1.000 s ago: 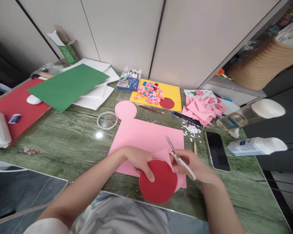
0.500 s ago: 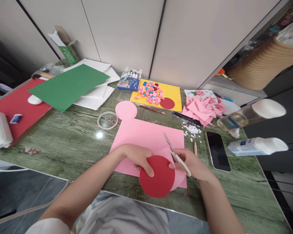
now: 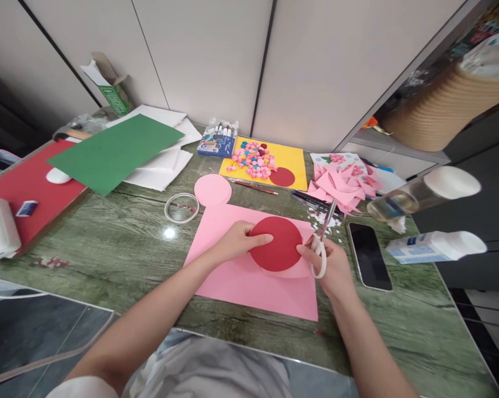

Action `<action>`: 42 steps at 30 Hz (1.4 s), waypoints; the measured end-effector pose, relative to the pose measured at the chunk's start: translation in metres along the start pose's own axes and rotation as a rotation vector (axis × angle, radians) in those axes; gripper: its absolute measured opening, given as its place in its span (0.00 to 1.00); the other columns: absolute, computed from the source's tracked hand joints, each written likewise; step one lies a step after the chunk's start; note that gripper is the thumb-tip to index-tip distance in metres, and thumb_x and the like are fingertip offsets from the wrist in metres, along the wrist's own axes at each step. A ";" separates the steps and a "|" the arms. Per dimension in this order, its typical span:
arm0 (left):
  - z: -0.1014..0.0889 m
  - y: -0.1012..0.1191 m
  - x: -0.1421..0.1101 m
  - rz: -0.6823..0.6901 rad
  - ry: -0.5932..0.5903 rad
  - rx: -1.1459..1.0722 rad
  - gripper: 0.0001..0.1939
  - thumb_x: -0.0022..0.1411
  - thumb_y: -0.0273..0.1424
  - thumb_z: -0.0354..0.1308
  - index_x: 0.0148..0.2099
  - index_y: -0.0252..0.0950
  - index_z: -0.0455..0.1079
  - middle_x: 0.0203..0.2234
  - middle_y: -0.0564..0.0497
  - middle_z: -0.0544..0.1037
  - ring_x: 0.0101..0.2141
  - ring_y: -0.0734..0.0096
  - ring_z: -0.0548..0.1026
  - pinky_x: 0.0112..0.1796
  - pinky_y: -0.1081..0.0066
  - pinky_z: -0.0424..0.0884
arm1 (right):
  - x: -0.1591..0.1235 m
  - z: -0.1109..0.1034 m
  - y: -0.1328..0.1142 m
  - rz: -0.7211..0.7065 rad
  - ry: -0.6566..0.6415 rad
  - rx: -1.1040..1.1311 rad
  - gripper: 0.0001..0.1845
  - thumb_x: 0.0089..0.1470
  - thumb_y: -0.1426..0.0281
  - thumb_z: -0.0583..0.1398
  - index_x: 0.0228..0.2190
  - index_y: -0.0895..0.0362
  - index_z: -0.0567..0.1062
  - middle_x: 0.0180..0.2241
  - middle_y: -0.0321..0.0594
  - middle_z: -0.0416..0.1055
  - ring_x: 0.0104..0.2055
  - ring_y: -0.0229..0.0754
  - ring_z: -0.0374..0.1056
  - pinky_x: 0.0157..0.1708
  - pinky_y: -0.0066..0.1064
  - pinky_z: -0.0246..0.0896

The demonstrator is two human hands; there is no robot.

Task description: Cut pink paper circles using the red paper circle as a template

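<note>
My left hand [image 3: 241,241] pinches the left side of a red paper circle [image 3: 276,246], its thumb on top. Behind the circle, a piece of pink paper [image 3: 291,272] shows along the lower edge. My right hand [image 3: 332,262] is closed on white-handled scissors [image 3: 322,243], blades pointing up and away from me. The right thumb also touches the circle's right edge. A large pink sheet [image 3: 241,287] lies on the table beneath both hands. Near its far left corner rest pink paper circles [image 3: 213,189].
Paper beads [image 3: 255,159] and a smaller red circle [image 3: 282,177] lie on a yellow sheet [image 3: 295,155]. Pink scraps [image 3: 341,185] are heaped at the right, near a phone [image 3: 369,255] and a white bottle [image 3: 436,247]. A ring [image 3: 181,208] and green sheet [image 3: 117,152] are leftward.
Both hands have moved away from me with the red circle, now over the pink sheet. The scissors have swung from pointing left to pointing up and right.
</note>
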State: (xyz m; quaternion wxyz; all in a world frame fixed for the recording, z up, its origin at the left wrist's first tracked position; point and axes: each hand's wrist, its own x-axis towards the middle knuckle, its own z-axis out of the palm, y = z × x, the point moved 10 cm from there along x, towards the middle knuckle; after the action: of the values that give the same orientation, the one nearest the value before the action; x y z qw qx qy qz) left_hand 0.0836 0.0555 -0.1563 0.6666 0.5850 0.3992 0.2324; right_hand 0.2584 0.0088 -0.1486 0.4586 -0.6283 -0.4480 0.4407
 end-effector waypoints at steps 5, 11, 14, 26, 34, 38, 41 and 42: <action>0.007 -0.003 -0.004 -0.050 -0.026 0.058 0.20 0.49 0.45 0.59 0.29 0.30 0.71 0.18 0.52 0.70 0.20 0.76 0.66 0.22 0.76 0.61 | -0.001 -0.005 0.002 -0.003 0.062 0.020 0.14 0.41 0.63 0.66 0.24 0.57 0.69 0.18 0.30 0.60 0.19 0.32 0.51 0.20 0.26 0.46; 0.011 -0.001 -0.008 -0.047 0.001 0.102 0.19 0.51 0.45 0.58 0.29 0.30 0.71 0.19 0.51 0.72 0.21 0.74 0.67 0.21 0.75 0.62 | 0.000 -0.005 0.002 -0.015 0.063 0.032 0.12 0.40 0.64 0.67 0.25 0.57 0.71 0.21 0.32 0.64 0.21 0.34 0.55 0.22 0.27 0.50; 0.014 -0.001 -0.008 -0.033 -0.033 0.066 0.19 0.51 0.44 0.58 0.30 0.30 0.70 0.18 0.52 0.71 0.20 0.76 0.66 0.20 0.76 0.62 | -0.002 -0.002 0.003 0.000 0.047 0.061 0.12 0.41 0.64 0.66 0.25 0.56 0.71 0.22 0.32 0.64 0.23 0.35 0.56 0.24 0.27 0.52; -0.010 -0.002 -0.003 0.036 0.161 -0.340 0.17 0.49 0.40 0.63 0.33 0.30 0.68 0.15 0.55 0.71 0.12 0.80 0.65 0.12 0.79 0.58 | -0.009 -0.011 -0.017 -0.108 0.006 0.226 0.15 0.53 0.58 0.55 0.34 0.57 0.73 0.19 0.36 0.62 0.22 0.40 0.58 0.25 0.32 0.52; -0.047 0.004 -0.012 0.196 0.502 -0.433 0.14 0.50 0.38 0.62 0.27 0.31 0.67 0.10 0.55 0.68 0.11 0.79 0.64 0.13 0.77 0.60 | -0.033 0.040 -0.025 -0.119 -0.419 0.223 0.20 0.54 0.56 0.54 0.35 0.60 0.73 0.19 0.37 0.65 0.20 0.37 0.59 0.21 0.30 0.51; -0.046 0.007 -0.011 0.217 0.487 -0.543 0.13 0.50 0.37 0.61 0.28 0.32 0.67 0.10 0.57 0.67 0.10 0.81 0.62 0.11 0.79 0.57 | -0.039 0.055 -0.016 0.045 -0.512 0.152 0.18 0.56 0.57 0.54 0.32 0.60 0.72 0.19 0.35 0.64 0.20 0.35 0.59 0.23 0.30 0.52; -0.041 0.006 -0.008 0.188 0.437 -0.635 0.12 0.51 0.37 0.61 0.29 0.33 0.66 0.10 0.59 0.66 0.09 0.83 0.61 0.11 0.81 0.55 | -0.039 0.059 -0.014 0.076 -0.535 0.139 0.18 0.56 0.57 0.54 0.31 0.60 0.71 0.19 0.34 0.64 0.19 0.34 0.59 0.23 0.29 0.52; -0.040 0.006 -0.008 0.186 0.430 -0.642 0.12 0.51 0.36 0.61 0.29 0.32 0.66 0.10 0.59 0.66 0.09 0.83 0.60 0.11 0.81 0.55 | -0.039 0.060 -0.013 0.077 -0.543 0.137 0.18 0.56 0.57 0.53 0.31 0.60 0.71 0.19 0.34 0.64 0.19 0.34 0.59 0.23 0.29 0.52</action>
State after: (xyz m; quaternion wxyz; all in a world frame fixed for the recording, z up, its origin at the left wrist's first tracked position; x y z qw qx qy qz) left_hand 0.0476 0.0744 -0.1481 0.6928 0.3187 0.3821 0.5220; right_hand 0.1907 -0.0155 -0.1415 0.3461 -0.4715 -0.4994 0.6392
